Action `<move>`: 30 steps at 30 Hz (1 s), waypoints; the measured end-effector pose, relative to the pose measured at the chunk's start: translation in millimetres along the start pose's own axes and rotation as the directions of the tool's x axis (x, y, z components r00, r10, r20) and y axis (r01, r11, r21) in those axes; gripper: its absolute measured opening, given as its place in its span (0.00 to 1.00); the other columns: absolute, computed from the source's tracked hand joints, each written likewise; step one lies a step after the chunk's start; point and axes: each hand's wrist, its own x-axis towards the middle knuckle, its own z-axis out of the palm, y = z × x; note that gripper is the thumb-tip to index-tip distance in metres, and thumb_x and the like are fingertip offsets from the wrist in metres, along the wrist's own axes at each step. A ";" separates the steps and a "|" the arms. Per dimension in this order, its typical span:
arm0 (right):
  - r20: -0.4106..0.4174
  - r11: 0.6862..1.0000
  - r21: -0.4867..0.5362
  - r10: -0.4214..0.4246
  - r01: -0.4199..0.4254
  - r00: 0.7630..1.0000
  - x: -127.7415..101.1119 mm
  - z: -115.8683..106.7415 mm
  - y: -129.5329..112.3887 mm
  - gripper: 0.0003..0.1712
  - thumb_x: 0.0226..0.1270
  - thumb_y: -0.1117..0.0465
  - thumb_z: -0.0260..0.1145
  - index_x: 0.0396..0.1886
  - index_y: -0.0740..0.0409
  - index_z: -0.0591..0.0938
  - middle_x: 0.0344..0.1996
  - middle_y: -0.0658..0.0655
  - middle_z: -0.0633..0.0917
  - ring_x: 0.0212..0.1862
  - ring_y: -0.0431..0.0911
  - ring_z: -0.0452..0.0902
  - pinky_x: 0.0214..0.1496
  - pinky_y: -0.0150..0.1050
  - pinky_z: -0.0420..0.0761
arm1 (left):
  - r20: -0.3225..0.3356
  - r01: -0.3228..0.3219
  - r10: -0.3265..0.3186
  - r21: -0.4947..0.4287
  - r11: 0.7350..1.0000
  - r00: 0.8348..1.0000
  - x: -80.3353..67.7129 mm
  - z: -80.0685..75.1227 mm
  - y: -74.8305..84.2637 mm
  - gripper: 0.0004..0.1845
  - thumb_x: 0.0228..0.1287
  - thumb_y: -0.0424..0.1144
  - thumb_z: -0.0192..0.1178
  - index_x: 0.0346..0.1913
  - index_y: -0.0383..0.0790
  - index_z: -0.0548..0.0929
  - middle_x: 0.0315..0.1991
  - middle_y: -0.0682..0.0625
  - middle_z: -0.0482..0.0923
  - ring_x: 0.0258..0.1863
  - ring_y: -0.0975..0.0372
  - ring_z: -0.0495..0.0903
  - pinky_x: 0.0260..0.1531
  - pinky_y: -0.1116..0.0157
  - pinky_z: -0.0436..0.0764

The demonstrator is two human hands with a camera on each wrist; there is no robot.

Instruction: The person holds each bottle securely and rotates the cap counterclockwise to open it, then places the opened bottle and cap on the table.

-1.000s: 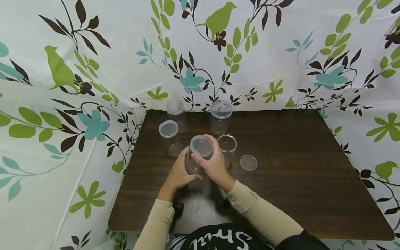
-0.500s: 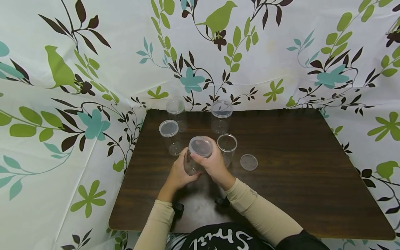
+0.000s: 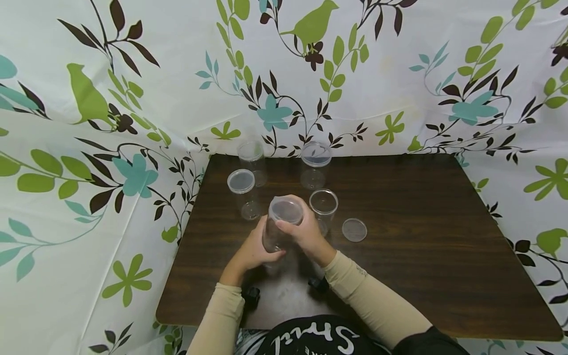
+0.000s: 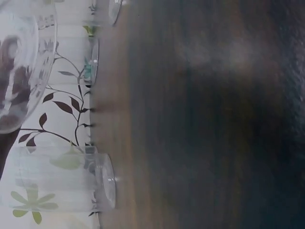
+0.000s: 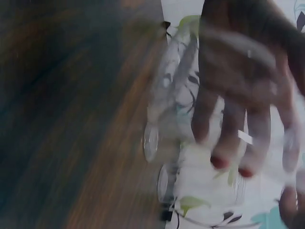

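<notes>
Both hands hold a clear plastic jar [image 3: 276,237] above the front of the table. A translucent lid [image 3: 286,210] covers its mouth. My left hand [image 3: 254,248] grips the jar's body low on its left side. The right hand [image 3: 307,230] curls round the top from the right, its thumb at the lid's near edge. In the left wrist view the bottom of the held jar [image 4: 19,62] looms at the upper left. Fingers [image 5: 231,129] show through the clear jar wall in the right wrist view, where motion blurs the jar.
An uncovered jar [image 3: 323,203] stands just right of the hands, beside a loose lid [image 3: 354,230] lying flat. A lidded jar [image 3: 241,182] stands left, with two more jars, one back left [image 3: 251,152] and one back right [image 3: 315,155]. Patterned cloth borders the brown table [image 3: 421,256].
The held jar has come slightly nearer to the body. My right thumb has shifted a little along the lid's near edge. The standing jars and loose lid have stayed in place.
</notes>
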 end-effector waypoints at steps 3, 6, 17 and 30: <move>0.110 1.000 0.008 -0.018 0.017 0.994 2.6 -8.4 0.8 0.38 0.59 0.59 0.76 0.67 0.64 0.72 0.63 0.64 0.79 0.60 0.49 0.76 0.61 0.38 0.75 | 0.050 0.016 -0.013 -0.054 0.998 0.999 -1.3 -0.7 -0.1 0.52 0.47 0.38 0.80 0.74 0.40 0.60 0.66 0.42 0.72 0.60 0.52 0.75 0.62 0.48 0.73; 0.177 1.000 0.020 -0.005 0.001 0.984 4.4 -14.3 1.5 0.46 0.59 0.51 0.78 0.71 0.65 0.67 0.66 0.66 0.76 0.60 0.46 0.76 0.61 0.36 0.75 | 0.063 0.019 -0.015 -0.063 0.998 0.998 -1.9 0.0 -2.2 0.52 0.48 0.39 0.79 0.74 0.40 0.60 0.66 0.41 0.71 0.61 0.51 0.75 0.62 0.47 0.73; 0.069 0.997 0.052 0.060 -0.064 0.996 0.1 -8.6 8.9 0.61 0.51 0.38 0.80 0.68 0.65 0.53 0.67 0.71 0.69 0.61 0.47 0.72 0.62 0.32 0.73 | 0.003 -0.025 0.025 -0.067 0.997 1.000 1.0 2.2 -4.3 0.50 0.46 0.37 0.78 0.73 0.39 0.62 0.63 0.42 0.74 0.58 0.53 0.78 0.61 0.51 0.75; 0.125 0.982 0.150 0.093 -0.112 0.988 -3.2 -5.0 8.3 0.56 0.57 0.40 0.77 0.67 0.66 0.55 0.64 0.75 0.68 0.58 0.44 0.76 0.58 0.34 0.78 | 0.018 0.002 0.001 -0.152 0.988 1.000 -1.6 0.6 -3.6 0.51 0.48 0.33 0.78 0.74 0.39 0.59 0.61 0.38 0.75 0.55 0.47 0.81 0.56 0.46 0.79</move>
